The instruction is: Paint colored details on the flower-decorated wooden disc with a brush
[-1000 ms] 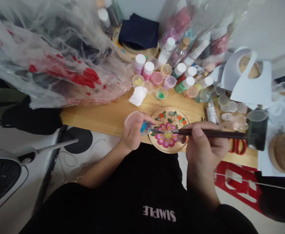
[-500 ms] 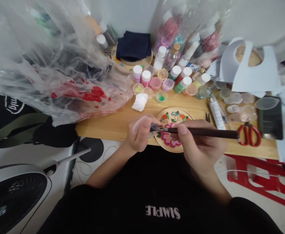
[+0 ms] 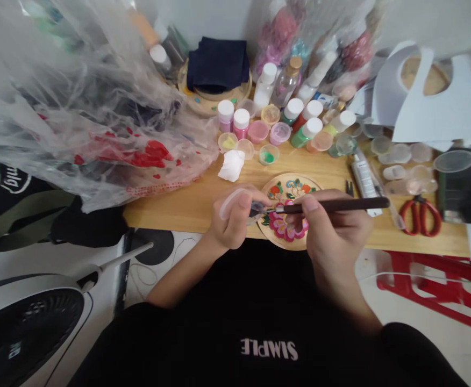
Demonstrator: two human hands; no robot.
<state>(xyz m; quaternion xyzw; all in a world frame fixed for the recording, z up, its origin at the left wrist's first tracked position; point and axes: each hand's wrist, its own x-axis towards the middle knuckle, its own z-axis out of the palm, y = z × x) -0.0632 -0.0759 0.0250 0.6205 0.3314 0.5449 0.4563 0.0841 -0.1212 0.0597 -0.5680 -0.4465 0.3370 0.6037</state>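
My left hand (image 3: 231, 223) is closed round a small clear plastic paint cup (image 3: 230, 200), tilted toward the right. My right hand (image 3: 332, 228) pinches a dark-handled paintbrush (image 3: 340, 205), whose tip reaches into the cup. Between both hands a round wooden disc (image 3: 290, 188) painted with pink, orange and green flowers lies near the front edge of the wooden table (image 3: 179, 201). My right fingers cover part of the disc.
Paint bottles (image 3: 241, 122) and small paint cups (image 3: 268, 155) crowd the table's back. A white tissue (image 3: 231, 164), a tube (image 3: 363, 174), red scissors (image 3: 419, 212) and a dark cup (image 3: 457, 185) lie around. A big plastic bag (image 3: 78, 107) fills the left; a fan (image 3: 21, 333) stands below.
The cup in my left hand has tilted from showing its blue paint to lying more sideways. The brush stays at the cup; my head has shifted, so the table sits lower and further left.
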